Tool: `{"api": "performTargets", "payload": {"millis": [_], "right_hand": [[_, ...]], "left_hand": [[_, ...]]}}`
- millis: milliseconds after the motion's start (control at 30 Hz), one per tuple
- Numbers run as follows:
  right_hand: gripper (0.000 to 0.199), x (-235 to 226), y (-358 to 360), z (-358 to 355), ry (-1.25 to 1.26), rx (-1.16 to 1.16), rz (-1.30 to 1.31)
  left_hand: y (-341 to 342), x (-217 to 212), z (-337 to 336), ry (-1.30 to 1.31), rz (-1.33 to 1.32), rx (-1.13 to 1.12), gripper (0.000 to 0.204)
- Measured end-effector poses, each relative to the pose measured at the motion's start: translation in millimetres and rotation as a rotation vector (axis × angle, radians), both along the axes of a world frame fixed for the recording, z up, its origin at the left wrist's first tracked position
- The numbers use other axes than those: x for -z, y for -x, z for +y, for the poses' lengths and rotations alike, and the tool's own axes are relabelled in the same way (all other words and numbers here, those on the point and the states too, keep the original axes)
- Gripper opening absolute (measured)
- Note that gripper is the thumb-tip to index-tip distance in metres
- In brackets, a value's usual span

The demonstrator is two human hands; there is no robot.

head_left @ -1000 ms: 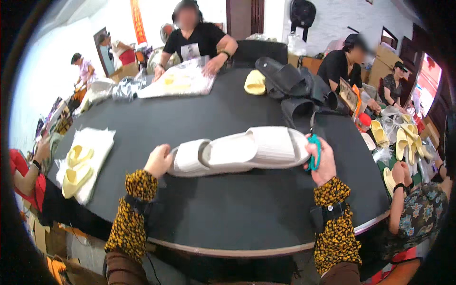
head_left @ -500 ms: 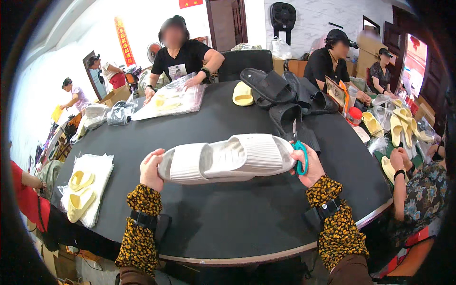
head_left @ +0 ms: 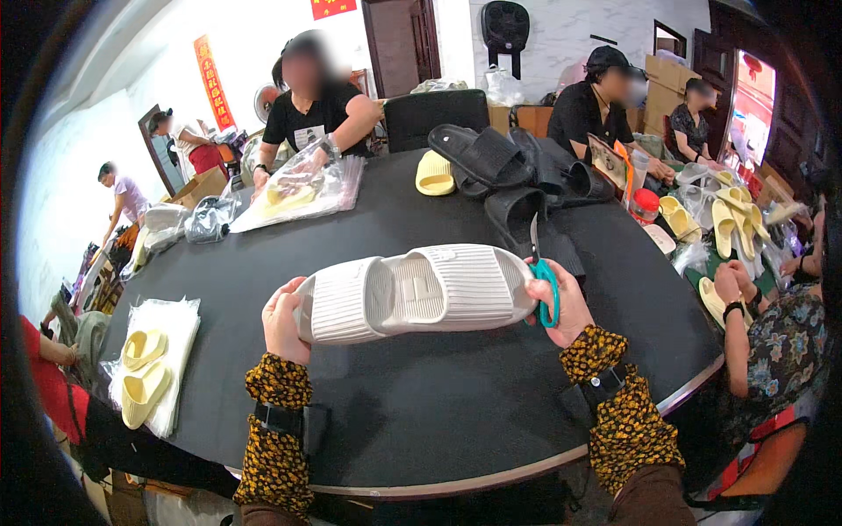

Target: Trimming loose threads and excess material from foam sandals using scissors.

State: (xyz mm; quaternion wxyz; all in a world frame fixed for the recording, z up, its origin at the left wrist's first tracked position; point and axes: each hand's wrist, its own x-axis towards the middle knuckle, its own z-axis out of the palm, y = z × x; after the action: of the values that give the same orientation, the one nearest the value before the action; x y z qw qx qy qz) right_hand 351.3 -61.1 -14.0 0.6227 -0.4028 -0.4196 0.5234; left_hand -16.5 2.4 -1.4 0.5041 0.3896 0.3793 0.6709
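Note:
A pair of white ribbed slide slippers (head_left: 478, 285) is stretched between my hands above the black table, laid together with a strap toward each end. My left hand (head_left: 287, 323) is closed on the left end. At the right end, my right hand (head_left: 566, 307) grips the slippers and also holds scissors with teal handles (head_left: 545, 289). The scissors' blades point up and away from me. Just beyond them lie several black slide slippers (head_left: 482, 158) in a heap, with one cream slipper (head_left: 435, 174) beside it.
Two small cream slippers (head_left: 143, 390) lie on a stack of clear bags (head_left: 180, 346) at the left table edge. Across the table (head_left: 421, 412) a person handles clear plastic bags (head_left: 338, 188). At right, people sit by more cream slippers (head_left: 724, 228) and a red-lidded jar (head_left: 645, 204).
The slippers have tilted so more of their footbeds shows, and my hands have shifted slightly. My view has moved a little to the right. The person across has leaned over the bags.

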Motion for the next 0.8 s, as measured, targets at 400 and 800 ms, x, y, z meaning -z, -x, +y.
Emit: {"api": "performTargets", "payload": {"millis": [400,800], "right_hand": [[0.041,6,12,2,0.064,-0.023,0.098],[0.033,8,11,4,0.099,0.012,0.19]], "left_hand": [[8,16,3,0.038,-0.117,0.062,0.036],[-9,16,-9,0.131,-0.282,0.23,0.052]]}}
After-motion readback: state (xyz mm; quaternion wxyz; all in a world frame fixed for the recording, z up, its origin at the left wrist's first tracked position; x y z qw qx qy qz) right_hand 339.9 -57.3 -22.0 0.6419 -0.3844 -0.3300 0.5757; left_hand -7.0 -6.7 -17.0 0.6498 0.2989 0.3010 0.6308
